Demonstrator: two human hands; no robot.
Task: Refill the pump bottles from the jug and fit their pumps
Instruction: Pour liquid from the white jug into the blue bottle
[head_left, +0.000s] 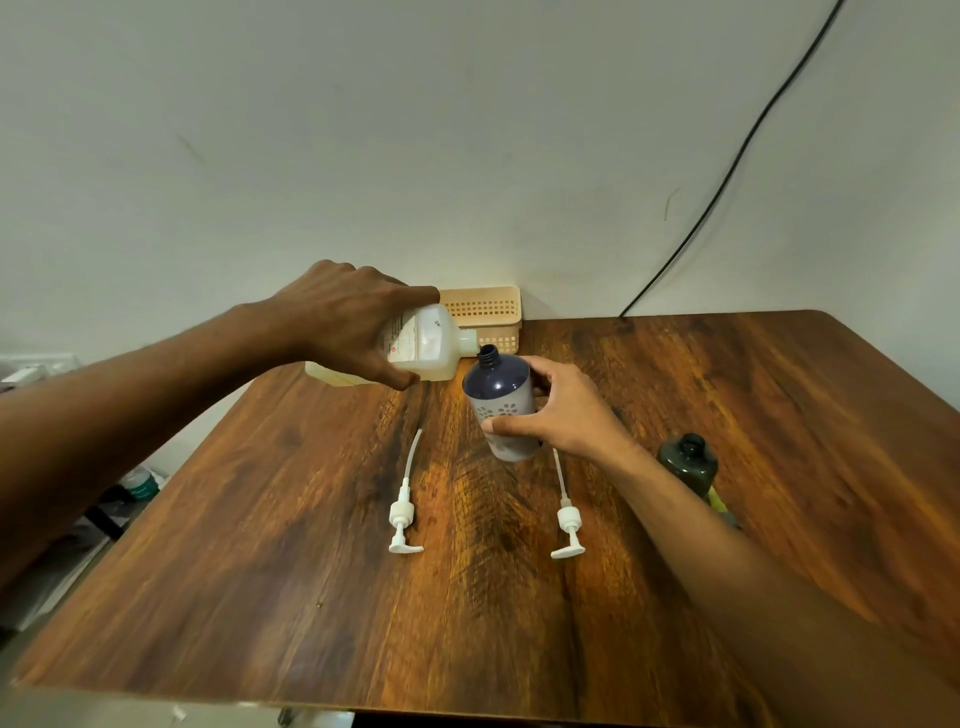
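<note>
My left hand grips a translucent white jug tipped on its side, spout pointing right just above the open neck of a dark blue bottle. My right hand wraps around that bottle, which stands on the wooden table with no pump on it. A second dark bottle, also open, stands at the right behind my right forearm. Two white pumps lie flat on the table: one at centre left, the other at centre right. I cannot see liquid flowing.
A beige slotted basket stands against the wall behind the jug. A pale flat object lies under my left hand. A black cable runs down the wall to the table's far edge. Clutter sits on the floor at left.
</note>
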